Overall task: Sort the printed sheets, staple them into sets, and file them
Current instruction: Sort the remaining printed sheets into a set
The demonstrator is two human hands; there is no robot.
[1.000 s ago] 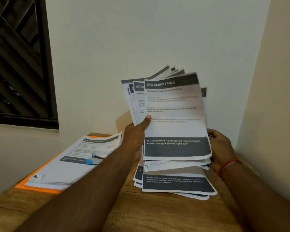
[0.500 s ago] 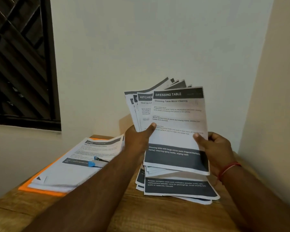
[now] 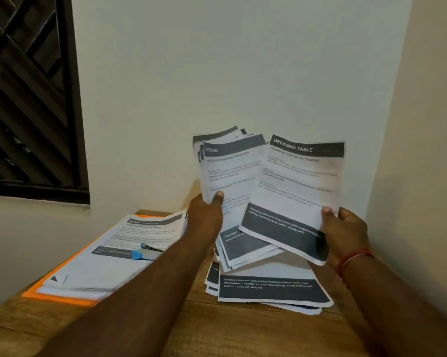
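Note:
My left hand (image 3: pixel 207 215) grips a fanned bundle of printed sheets (image 3: pixel 230 176) upright above the table. My right hand (image 3: pixel 345 233) pinches the lower right corner of a single sheet headed "DRESSING TABLE" (image 3: pixel 297 191), held to the right of the bundle and overlapping its edge. Beneath both hands a loose pile of sheets (image 3: pixel 271 289) lies flat on the wooden table (image 3: pixel 243 331). At the left a second stack of sheets (image 3: pixel 109 256) rests on an orange folder (image 3: pixel 60 297), with a blue stapler (image 3: pixel 142 252) on top.
White walls meet in a corner just behind the table, close on the right. A dark barred window (image 3: pixel 29 99) is at upper left. The table's near front part shows bare wood.
My right hand has taken the "DRESSING TABLE" sheet off the front of the bundle and drawn it to the right. Both hands have dropped lower in the frame.

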